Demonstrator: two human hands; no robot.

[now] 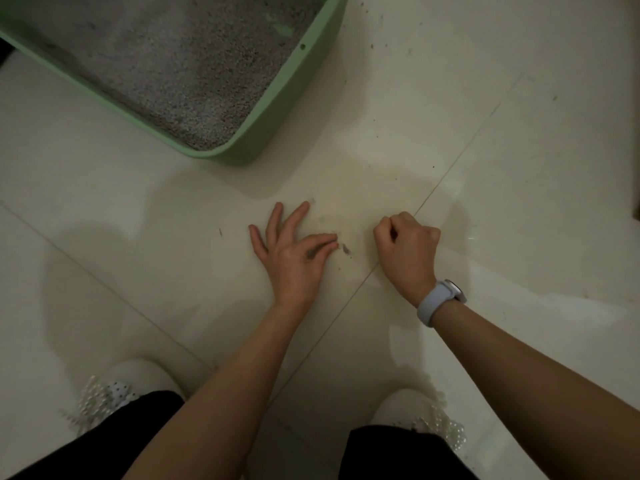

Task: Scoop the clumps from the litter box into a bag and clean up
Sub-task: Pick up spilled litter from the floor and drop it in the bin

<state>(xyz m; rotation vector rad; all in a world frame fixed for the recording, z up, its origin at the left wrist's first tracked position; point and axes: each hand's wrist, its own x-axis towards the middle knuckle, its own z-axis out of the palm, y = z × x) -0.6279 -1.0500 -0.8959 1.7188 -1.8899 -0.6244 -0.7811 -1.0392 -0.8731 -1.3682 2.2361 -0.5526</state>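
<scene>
At frame centre, light, crumbly litter bits on the floor are best pinched gently between the splayed left hand and fisted right hand, contents unseen.

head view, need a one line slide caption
Left hand spread flat and right hand closed, gathering stray litter off the tiled floor beside the green litter box.

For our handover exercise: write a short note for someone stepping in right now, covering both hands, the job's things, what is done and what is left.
Left hand: open, fingers spread flat on the pale tiled floor.
Right hand: closed fist; contents not visible.
Green plastic litter box of grey litter sits ahead, left.
Small dark debris lies between the hands; specks beside the box.
No bag or scoop in view. Floor cleaning is left.
</scene>
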